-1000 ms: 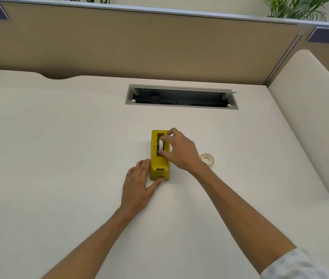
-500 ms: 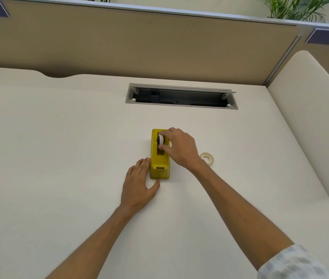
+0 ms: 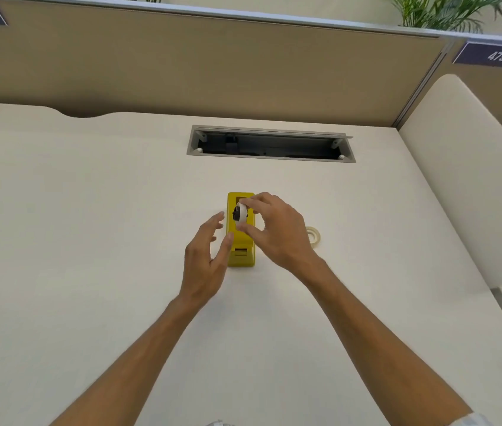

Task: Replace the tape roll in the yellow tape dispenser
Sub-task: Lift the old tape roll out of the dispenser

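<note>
The yellow tape dispenser (image 3: 241,252) stands on the cream desk (image 3: 89,241), long side pointing away from me. My right hand (image 3: 277,233) pinches a white tape roll (image 3: 242,213) with a black hub, held just above the dispenser's slot. My left hand (image 3: 205,256) hovers off the desk at the dispenser's left side, fingers spread and holding nothing. A second, pale tape roll (image 3: 313,236) lies flat on the desk to the right, partly hidden behind my right hand.
An open cable tray (image 3: 271,144) is sunk into the desk beyond the dispenser. A tan partition (image 3: 212,63) runs along the back. A cream side panel (image 3: 464,195) rises on the right, with a plant above it.
My right hand has lifted the white roll with its black hub up out of the dispenser. My left hand has risen off the desk and opened beside the dispenser.
</note>
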A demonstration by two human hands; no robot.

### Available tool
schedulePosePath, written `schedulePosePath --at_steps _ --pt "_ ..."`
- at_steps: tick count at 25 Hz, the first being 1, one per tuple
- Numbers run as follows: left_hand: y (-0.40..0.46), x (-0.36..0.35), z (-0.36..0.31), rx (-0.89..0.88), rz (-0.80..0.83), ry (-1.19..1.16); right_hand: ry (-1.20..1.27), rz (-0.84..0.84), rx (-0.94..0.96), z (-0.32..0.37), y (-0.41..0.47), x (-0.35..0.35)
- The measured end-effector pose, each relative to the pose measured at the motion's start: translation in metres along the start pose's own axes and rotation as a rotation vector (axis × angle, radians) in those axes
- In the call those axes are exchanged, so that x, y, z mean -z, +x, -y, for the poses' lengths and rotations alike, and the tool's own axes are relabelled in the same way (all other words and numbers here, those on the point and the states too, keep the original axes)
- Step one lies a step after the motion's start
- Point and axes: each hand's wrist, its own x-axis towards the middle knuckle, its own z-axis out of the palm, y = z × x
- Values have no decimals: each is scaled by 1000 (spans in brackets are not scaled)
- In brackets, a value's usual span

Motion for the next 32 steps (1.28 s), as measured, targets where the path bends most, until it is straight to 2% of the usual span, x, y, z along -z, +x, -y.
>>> schedulePosePath --at_steps 5,12,19,24,29,32 --pt "-4 1 -27 -84 -28 -77 19 -4 37 14 -24 14" --pt "-18 9 -37 -41 -6 -271 131 -3 63 23 -41 26" --pt "-18 21 -43 -134 73 -177 148 -14 70 17 -48 31" --pt "-21 23 -42 -46 61 -189 324 -82 -108 -9 -56 20" --pt "-19 26 -43 -26 50 -202 271 -35 -241 -46 -61 0" --pt "-18 25 -43 -25 40 -206 151 20 -314 -64 -59 -13"
